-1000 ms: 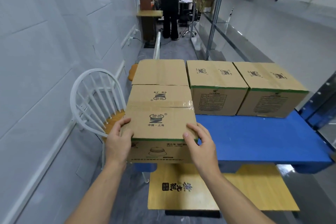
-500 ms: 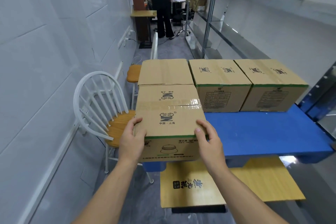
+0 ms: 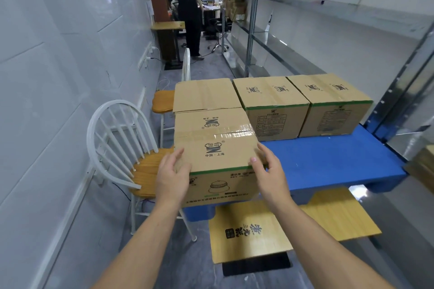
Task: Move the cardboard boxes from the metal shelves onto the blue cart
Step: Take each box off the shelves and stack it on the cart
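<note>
Metal shelves (image 3: 328, 2) run down the R side of a narrow white-walled corridor, w/ the blue cart (image 3: 328, 162) parked at their foot. Four cardboard boxes sit on the cart: a far-left box (image 3: 204, 94), a middle box (image 3: 270, 98) and a right box (image 3: 333, 96) in a row along the far edge, touching side to side. The near box (image 3: 216, 138) is at the cart's near-left corner, its back against the far-left box and its taped top facing up. A white spindle-back chair (image 3: 117, 138) w/ a wooden seat stands just beside the cart on the L, and a wooden board (image 3: 258, 227) printed w/ characters lies low in front of the cart. In the bkgd a person in black (image 3: 187, 12) stands at a desk (image 3: 211, 8) w/ a lit monitor. Both of the wearer's hands are on the near box. The left hand (image 3: 172, 178) lies flat-palmed against the near-left corner, fingers loose and slightly spread, thumb raised beside the top edge. The right hand (image 3: 267, 171) rests at the near-right corner, fingers nearly straight along the box's R edge, thumb tip on the green-striped top rim. Neither is clamped round it. Compared w/ half a sec ago, when both thumbs lay flat on the top and the fingers hugged the corners, the hold has slackened. The near box looks to be in the same spot on the cart.
</note>
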`<state>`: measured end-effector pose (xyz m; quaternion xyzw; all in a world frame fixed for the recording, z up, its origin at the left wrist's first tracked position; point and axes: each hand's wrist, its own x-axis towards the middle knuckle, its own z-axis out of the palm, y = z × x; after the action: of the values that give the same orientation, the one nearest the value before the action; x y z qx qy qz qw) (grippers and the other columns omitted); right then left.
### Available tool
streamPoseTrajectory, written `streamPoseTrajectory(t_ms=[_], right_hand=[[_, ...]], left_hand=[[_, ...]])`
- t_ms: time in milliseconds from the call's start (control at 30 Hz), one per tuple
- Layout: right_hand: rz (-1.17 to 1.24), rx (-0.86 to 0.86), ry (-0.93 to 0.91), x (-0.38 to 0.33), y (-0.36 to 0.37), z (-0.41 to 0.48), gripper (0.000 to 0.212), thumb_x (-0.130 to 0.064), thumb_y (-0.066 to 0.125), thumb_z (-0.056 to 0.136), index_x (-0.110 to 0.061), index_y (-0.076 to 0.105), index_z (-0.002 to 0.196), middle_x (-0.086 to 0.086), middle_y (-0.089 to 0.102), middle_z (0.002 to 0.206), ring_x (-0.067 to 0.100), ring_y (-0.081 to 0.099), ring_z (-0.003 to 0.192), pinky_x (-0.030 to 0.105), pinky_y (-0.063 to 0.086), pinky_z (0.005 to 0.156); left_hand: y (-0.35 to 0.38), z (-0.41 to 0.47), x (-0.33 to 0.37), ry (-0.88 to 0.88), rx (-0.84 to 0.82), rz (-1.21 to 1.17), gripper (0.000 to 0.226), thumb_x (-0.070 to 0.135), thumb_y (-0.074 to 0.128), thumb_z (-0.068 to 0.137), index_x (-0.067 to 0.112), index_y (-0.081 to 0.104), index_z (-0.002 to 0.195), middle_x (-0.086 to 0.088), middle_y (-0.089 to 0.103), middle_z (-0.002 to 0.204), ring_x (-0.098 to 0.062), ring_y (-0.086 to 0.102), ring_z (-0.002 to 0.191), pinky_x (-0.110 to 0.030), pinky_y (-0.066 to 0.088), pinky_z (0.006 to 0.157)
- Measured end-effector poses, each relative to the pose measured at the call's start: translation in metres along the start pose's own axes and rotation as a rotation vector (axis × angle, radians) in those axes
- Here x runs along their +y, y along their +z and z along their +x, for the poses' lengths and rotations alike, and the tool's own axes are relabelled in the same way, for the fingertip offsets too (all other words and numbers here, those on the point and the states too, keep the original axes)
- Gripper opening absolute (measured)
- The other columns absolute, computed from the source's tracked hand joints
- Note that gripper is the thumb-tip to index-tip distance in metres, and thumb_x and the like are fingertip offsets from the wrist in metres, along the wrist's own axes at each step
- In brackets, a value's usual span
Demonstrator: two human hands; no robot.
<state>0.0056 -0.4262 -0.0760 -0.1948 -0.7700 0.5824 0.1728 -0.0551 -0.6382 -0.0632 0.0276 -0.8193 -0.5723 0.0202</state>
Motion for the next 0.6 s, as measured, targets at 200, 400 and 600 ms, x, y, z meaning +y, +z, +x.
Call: streamPoseTrajectory(t_ms=[200,400,600], right_hand=[[-0.002,0.096,-0.072,-0.014,-0.015,-0.018,0.039,-0.042,0.052,0.1,-0.044,0.048,0.138,-0.02,0.042,0.14,0.001,0.037,0.134,0.036,0.036,0.112],[-0.058,0.215,-0.127,-0.013,-0.041,-0.053,0.031,-0.038,0.052,0.1,-0.044,0.05,0.131,-0.032,0.046,0.129,-0.02,0.039,0.118,0.011,0.032,0.096],[-0.13,0.35,-0.114,0.001,-0.085,-0.095,0.032,-0.037,0.054,0.099,-0.043,0.05,0.131,-0.025,0.046,0.138,-0.018,0.037,0.127,-0.001,0.028,0.093]], left_hand=[[0.002,-0.013,0.026,0.307,-0.013,0.021,0.052,0.021,0.059,0.092,0.038,0.048,0.139,0.011,0.038,0.152,-0.012,0.036,0.139,-0.046,0.039,0.112],[0.028,-0.04,0.053,0.504,-0.205,-0.03,0.051,0.018,0.062,0.094,0.032,0.047,0.141,0.015,0.048,0.14,-0.007,0.04,0.135,-0.033,0.034,0.114],[0.068,-0.072,0.058,0.55,-0.458,-0.051,0.05,0.022,0.063,0.095,0.033,0.048,0.141,0.022,0.046,0.136,0.014,0.037,0.125,-0.008,0.026,0.102]])
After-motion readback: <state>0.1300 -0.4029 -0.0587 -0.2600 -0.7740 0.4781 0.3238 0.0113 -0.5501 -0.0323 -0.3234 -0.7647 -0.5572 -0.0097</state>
